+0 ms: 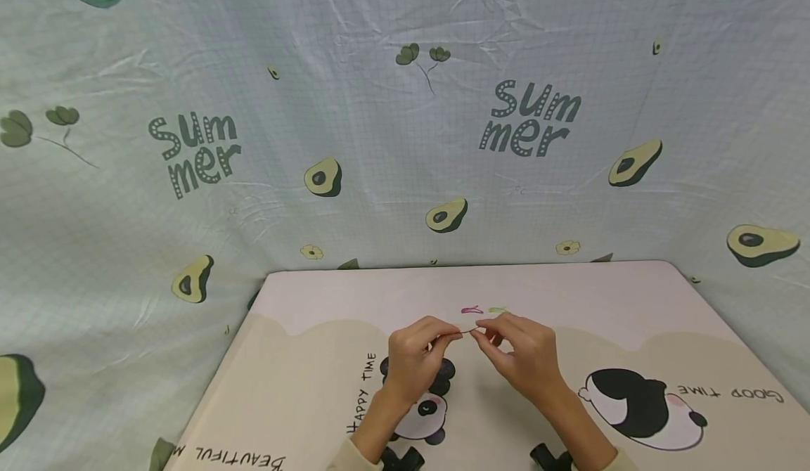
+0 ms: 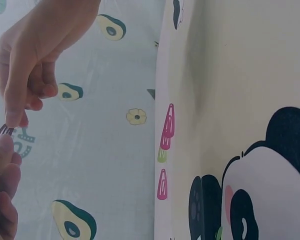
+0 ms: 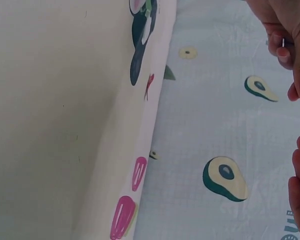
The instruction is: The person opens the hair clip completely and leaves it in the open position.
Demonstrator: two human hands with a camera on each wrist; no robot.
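A small dark snap hair clip (image 2: 3, 131) spans the gap between both hands, above the table. In the head view my left hand (image 1: 414, 355) pinches one end between thumb and fingertips. My right hand (image 1: 522, 351) pinches the opposite end the same way. Fingers partly cover the clip, so its full shape is hidden. Beyond the hands, pink hair clips (image 1: 471, 310) and a green hair clip (image 1: 498, 310) lie on the table. Closer up, the left wrist view has several pink clips (image 2: 162, 185) in a line, with a green clip (image 2: 162, 155) partly under one.
The table (image 1: 304, 372) wears a pale cover printed with a panda, a dog and lettering. Behind it hangs an avocado-patterned cloth (image 1: 380, 105). A red clip-like item (image 3: 149, 86) lies near the table's far edge. Dark devices (image 1: 405, 459) sit at the wrists.
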